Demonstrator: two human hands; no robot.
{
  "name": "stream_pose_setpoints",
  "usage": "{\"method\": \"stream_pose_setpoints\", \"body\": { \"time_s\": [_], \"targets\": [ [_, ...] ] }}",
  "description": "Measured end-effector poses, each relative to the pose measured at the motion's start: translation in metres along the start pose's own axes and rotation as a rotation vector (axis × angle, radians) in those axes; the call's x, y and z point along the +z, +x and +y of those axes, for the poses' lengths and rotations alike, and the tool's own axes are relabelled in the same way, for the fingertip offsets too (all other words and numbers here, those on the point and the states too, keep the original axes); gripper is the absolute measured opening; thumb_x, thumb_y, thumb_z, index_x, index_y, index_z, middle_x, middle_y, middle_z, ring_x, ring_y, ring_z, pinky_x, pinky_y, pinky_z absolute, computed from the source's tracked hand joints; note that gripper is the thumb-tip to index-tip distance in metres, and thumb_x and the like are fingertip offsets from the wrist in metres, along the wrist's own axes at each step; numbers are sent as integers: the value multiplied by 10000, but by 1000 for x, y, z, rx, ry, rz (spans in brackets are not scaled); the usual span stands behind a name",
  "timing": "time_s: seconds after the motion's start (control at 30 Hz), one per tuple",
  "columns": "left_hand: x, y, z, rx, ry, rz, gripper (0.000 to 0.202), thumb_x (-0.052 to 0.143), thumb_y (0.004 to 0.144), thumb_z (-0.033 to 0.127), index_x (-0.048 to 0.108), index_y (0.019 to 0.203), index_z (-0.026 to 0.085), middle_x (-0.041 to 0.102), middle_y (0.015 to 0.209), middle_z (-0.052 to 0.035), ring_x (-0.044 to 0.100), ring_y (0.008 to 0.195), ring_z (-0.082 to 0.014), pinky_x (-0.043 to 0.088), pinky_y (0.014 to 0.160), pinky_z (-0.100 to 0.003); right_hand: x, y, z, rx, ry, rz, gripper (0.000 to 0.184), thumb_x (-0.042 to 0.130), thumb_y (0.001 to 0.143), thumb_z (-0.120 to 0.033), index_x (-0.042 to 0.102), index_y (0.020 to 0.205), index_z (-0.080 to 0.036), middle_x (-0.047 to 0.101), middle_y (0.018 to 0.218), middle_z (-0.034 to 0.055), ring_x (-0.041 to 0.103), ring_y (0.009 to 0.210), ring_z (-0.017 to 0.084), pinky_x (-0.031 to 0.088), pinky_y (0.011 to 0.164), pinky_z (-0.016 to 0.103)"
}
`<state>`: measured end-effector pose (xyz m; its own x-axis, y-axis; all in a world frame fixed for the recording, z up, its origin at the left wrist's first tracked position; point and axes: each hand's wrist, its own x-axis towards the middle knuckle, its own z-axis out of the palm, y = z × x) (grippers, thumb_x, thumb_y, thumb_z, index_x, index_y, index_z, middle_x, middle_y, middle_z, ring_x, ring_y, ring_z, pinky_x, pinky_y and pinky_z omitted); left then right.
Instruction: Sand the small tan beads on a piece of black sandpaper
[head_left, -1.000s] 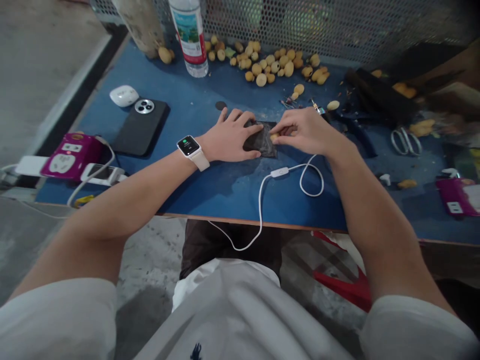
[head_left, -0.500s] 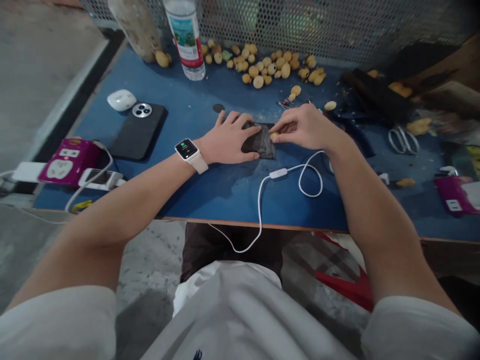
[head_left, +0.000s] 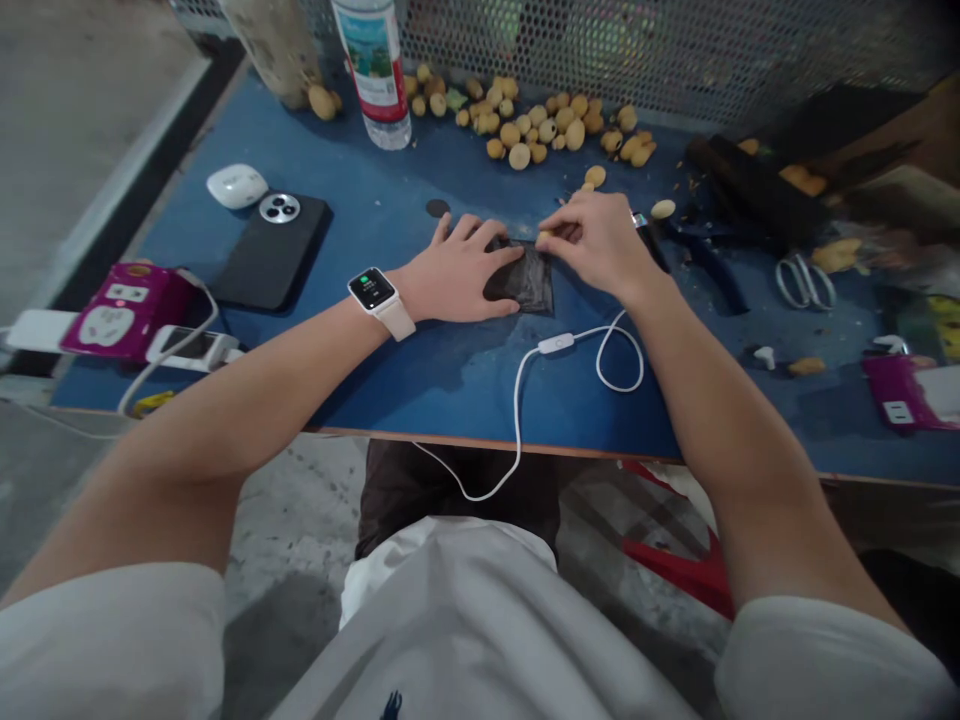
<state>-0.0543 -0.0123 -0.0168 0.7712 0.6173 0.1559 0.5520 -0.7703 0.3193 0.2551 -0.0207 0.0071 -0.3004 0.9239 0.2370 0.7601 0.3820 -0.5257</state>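
Note:
My left hand (head_left: 463,268), with a watch (head_left: 373,290) on its wrist, lies flat with spread fingers on a dark, worn square sheet (head_left: 534,280) that looks like sandpaper. It presses the sheet's left part against the blue tabletop. At the sheet's upper right edge, my right hand (head_left: 592,240) pinches a small yellowish nut-like piece (head_left: 544,237) between thumb and fingers. Most of that piece is covered by the fingertips, and I cannot tell whether it touches the sheet. A white cable (head_left: 519,400) with an inline switch (head_left: 556,344) loops below the hands.
Many tan nut-like pieces (head_left: 537,128) lie along the mesh at the back, beside a water bottle (head_left: 375,80). A phone (head_left: 274,255) and a purple power strip (head_left: 120,310) are at left. Pliers (head_left: 712,265) and scissors (head_left: 804,282) lie at right.
My right hand has moved the pinched piece up toward the sheet's far right edge. My left hand stays spread on the sheet. The view has shifted slightly.

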Motion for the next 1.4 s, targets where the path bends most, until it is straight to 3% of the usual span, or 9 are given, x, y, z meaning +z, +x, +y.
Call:
{"method": "stream_pose_setpoints", "body": {
  "time_s": [0.2,0.33,0.43,0.6,0.77,0.97,1.1,1.27,1.4],
  "targets": [
    [-3,0,3,-13,-6,-21,904,774,1104,801,743,1874,328,643,1903,-218,519,1790,-651,241,1536,-979,-6,-1,-1,15,20,-122,420,999,1023,-715,1027,1240,-356,963,1112,139,891,1148,490,738,1176,795],
    [-1,1,3,-3,-25,6,892,811,1073,791,766,1847,349,655,1900,-202,511,1781,-647,262,1530,-974,6,0,-8,18,29,-32,436,932,1076,-744,1019,1315,-390,949,1159,137,868,1219,485,718,1222,804],
    [1,1,0,0,-34,18,886,819,1068,811,769,1839,377,654,1905,-183,506,1784,-640,273,1536,-960,13,2,-12,-3,24,-44,414,900,1102,-730,1018,1291,-381,945,1288,152,877,1230,493,713,1229,819],
    [2,-1,-1,0,-21,13,916,762,1107,861,748,1866,348,644,1906,-205,510,1787,-635,267,1544,-952,1,-9,-12,-14,50,-65,389,934,1073,-681,1017,1319,-393,974,1253,120,888,1206,486,730,1221,791],
    [0,-2,0,-1,-32,12,894,776,1098,839,748,1864,378,656,1900,-188,514,1795,-637,258,1548,-956,-8,-19,-4,-8,-2,-59,341,893,1111,-652,997,1369,-455,973,1344,95,888,1267,495,711,1258,798],
    [2,-2,0,6,-44,11,888,756,1110,825,742,1866,358,647,1916,-195,511,1807,-633,251,1558,-945,2,-14,14,-51,-49,-33,426,758,1204,-650,936,1504,-404,929,1467,144,807,1501,514,669,1316,770],
    [1,-3,0,18,-43,15,899,765,1113,805,711,1883,345,656,1909,-206,515,1809,-619,265,1557,-934,8,-11,18,-66,-71,-8,449,670,1240,-634,915,1518,-380,906,1555,162,763,1569,519,572,1427,810],
    [-2,-5,3,18,-31,-1,896,752,1124,780,706,1871,287,652,1903,-245,525,1805,-610,297,1550,-924,9,-9,14,-102,-86,-2,448,836,1153,-740,908,1456,-417,906,1515,139,745,1576,534,518,1476,848],
    [-3,-5,4,15,-34,11,862,767,1115,755,714,1857,317,663,1894,-227,520,1812,-610,312,1543,-930,5,-12,12,-77,-82,3,355,868,1134,-651,930,1382,-404,921,1436,141,779,1501,541,552,1432,865]
  ]
}}
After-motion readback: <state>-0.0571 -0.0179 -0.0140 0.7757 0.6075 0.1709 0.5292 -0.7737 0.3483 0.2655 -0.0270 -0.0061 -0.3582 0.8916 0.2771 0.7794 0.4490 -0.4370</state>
